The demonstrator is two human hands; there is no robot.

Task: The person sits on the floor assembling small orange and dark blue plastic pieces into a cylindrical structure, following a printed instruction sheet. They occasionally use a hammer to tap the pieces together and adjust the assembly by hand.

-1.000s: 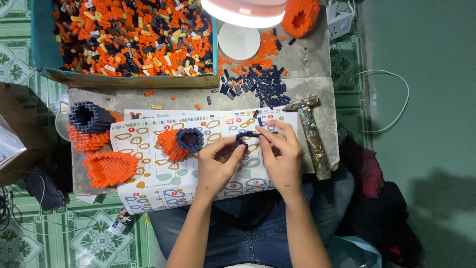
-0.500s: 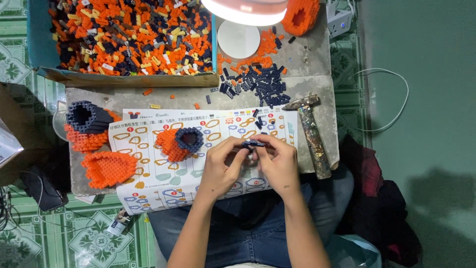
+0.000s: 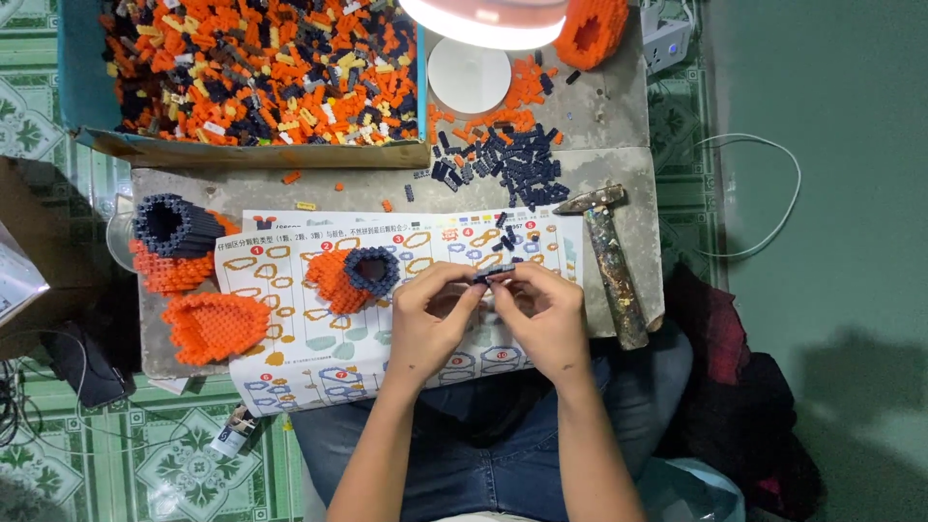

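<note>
Dark-blue brick strip (image 3: 494, 275), short and thin, pinched between both hands' fingertips (image 3: 480, 287)

My two hands, left hand (image 3: 432, 314) and right hand (image 3: 547, 311), pinch one dark strip of bricks (image 3: 494, 275) together. One instruction sheet (image 3: 290, 338) under them. Three built pieces on the table (image 3: 638, 193): one dark-and-orange tube (image 3: 174, 242), one flat orange shell (image 3: 215, 327), one orange piece with a dark ring (image 3: 356, 277). A fourth orange build (image 3: 592, 27) sits up top. One hammer (image 3: 609, 261). One box of loose bricks (image 3: 261, 68), too many to count. One loose dark pile (image 3: 507, 164). One lamp (image 3: 483, 19).
</note>
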